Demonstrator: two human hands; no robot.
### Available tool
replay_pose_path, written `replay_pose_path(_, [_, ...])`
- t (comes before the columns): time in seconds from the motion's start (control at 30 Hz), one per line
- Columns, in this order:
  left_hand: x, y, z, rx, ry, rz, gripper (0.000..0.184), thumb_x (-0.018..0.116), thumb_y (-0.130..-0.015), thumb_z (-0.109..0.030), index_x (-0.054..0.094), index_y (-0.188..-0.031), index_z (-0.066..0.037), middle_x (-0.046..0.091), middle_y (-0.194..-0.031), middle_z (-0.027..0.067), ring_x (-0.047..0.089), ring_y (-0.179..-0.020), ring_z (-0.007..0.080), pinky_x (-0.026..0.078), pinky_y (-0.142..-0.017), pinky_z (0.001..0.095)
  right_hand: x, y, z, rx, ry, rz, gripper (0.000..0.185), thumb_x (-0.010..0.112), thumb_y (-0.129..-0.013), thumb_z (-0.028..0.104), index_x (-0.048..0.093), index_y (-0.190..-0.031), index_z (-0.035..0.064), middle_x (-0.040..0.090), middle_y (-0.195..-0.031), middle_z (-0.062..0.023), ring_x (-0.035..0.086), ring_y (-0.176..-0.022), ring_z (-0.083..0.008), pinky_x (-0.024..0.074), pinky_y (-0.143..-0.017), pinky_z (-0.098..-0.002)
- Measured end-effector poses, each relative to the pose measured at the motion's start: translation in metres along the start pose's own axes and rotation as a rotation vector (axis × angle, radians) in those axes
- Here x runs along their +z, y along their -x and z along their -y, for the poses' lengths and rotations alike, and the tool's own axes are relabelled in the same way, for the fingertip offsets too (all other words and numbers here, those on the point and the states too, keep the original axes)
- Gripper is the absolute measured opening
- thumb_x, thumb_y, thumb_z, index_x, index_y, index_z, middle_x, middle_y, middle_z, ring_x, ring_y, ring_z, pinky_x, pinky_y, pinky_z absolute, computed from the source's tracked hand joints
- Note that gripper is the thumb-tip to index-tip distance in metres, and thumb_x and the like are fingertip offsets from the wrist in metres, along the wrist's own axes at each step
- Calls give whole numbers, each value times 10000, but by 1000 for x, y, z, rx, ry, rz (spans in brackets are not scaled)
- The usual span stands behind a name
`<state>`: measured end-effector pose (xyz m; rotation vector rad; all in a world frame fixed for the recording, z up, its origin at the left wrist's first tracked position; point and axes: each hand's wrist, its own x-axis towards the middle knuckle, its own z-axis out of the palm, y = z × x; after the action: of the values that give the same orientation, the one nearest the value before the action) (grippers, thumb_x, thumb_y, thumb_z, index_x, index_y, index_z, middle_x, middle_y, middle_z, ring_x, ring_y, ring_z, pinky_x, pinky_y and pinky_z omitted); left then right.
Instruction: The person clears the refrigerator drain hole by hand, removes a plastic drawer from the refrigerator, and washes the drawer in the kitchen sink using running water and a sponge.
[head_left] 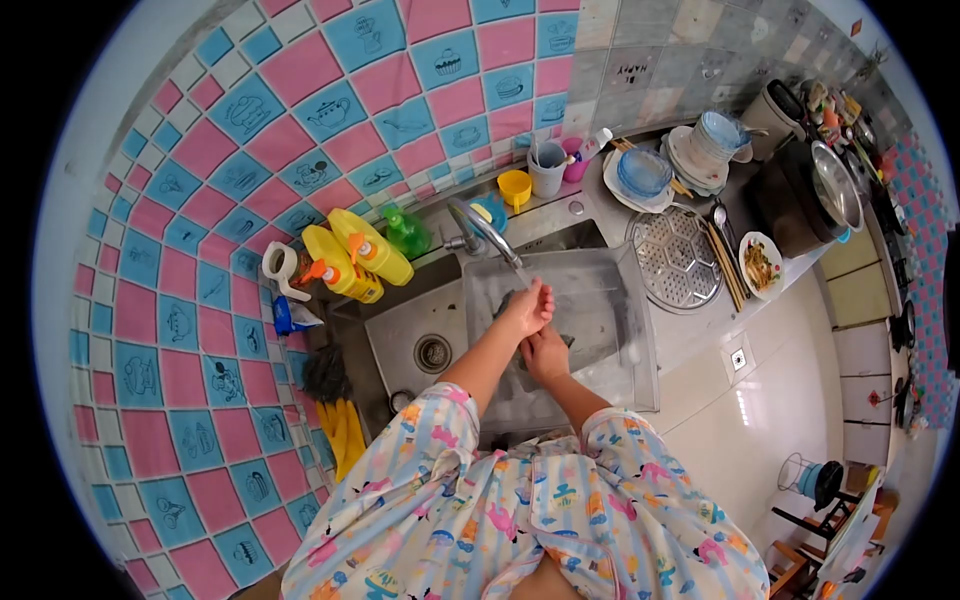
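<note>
Under the metal faucet (485, 228), water runs beside my left hand (530, 307), whose fingers are curled. Just below it, my right hand (545, 352) is closed around part of something dark that I cannot make out. Both hands are over a large clear plastic bin (640, 355) set in the right side of the sink. Dark material shows in the bin near my hands, partly hidden by them.
Left of the bin is a sink basin (390, 335) with a drain. Yellow bottles (375, 250) and a green bottle (405, 232) stand behind it. Yellow gloves (342, 435) hang at left. At right are a steamer rack (677, 258), chopsticks (727, 265) and a food plate (761, 266).
</note>
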<state>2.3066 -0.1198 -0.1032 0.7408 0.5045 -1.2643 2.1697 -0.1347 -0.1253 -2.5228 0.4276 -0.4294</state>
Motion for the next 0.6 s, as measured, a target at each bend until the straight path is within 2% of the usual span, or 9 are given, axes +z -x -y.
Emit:
replay_pose_path(0.1, [-5, -13, -10, -76, 135, 194, 431, 442, -984, -449, 466, -702, -123, 414, -549, 1, 370, -442, 115, 256, -373, 256, 17, -11, -13, 184, 70, 19, 192, 599, -845, 220, 579, -934, 51, 631, -817, -133, 608, -702, -330, 493, -598, -447])
replay_pose_path(0.2, [-1, -10, -19, -71, 7, 121, 433, 426, -986, -432, 436, -682, -125, 382, -507, 7, 346, -410, 114, 201, -346, 273, 24, -17, -8, 361, 117, -28, 143, 604, -833, 192, 549, -852, 61, 603, -731, -114, 597, -635, -321, 488, -562, -444])
replay_pose_path(0.23, [0, -7, -22, -8, -88, 76, 421, 426, -983, -415, 443, -682, -122, 392, -505, 13, 355, -408, 120, 209, -346, 274, 23, -21, -1, 418, 123, -59, 129, 608, -826, 180, 540, -818, 71, 585, -706, -104, 591, -627, -312, 488, -558, -438])
replay_pose_path(0.3, [0, 0, -29, 123, -276, -25, 397, 427, -977, -382, 458, -684, -117, 411, -502, 23, 373, -405, 133, 224, -347, 276, 27, -16, 0, 252, 125, -148, 121, 612, -801, 166, 538, -826, 73, 575, -725, -104, 586, -657, -310, 487, -583, -434])
replay_pose_path(0.33, [-2, 3, -37, 254, -458, -137, 288, 490, -946, -252, 508, -704, -96, 473, -535, 42, 437, -437, 163, 293, -367, 295, 28, -14, 0, 169, 124, -192, 121, 613, -788, 159, 537, -830, 75, 570, -734, -104, 583, -673, -309, 486, -595, -431])
replay_pose_path(0.43, [-6, 21, -61, 1020, -869, -283, 220, 529, -893, -206, 587, -748, -52, 568, -587, 76, 577, -545, 216, 433, -502, 348, 27, -13, 0, 92, 153, -150, 152, 622, -737, 143, 537, -841, 73, 557, -786, -109, 569, -760, -306, 480, -666, -420])
replay_pose_path(0.47, [-6, 34, -73, 1271, -1080, -462, 120, 583, -845, -140, 599, -789, -34, 590, -624, 88, 587, -583, 263, 456, -569, 382, 27, -15, 0, 89, 152, -134, 155, 620, -731, 141, 538, -842, 72, 557, -807, -110, 562, -786, -309, 475, -686, -417])
replay_pose_path(0.53, [-18, 45, -98, 1295, -1066, -608, 100, 598, -825, -125, 600, -852, -28, 622, -735, 115, 603, -673, 289, 469, -625, 386, 27, -15, 1, 86, 155, -104, 162, 618, -717, 137, 540, -843, 70, 555, -851, -113, 547, -836, -314, 464, -727, -413])
replay_pose_path(0.6, [-30, 46, -120, 1360, -1091, -746, 172, 607, -813, -108, 588, -955, -14, 631, -861, 150, 605, -785, 313, 474, -700, 385, 26, -17, 2, 90, 165, -82, 164, 614, -718, 137, 543, -849, 70, 554, -857, -112, 543, -836, -317, 459, -723, -419])
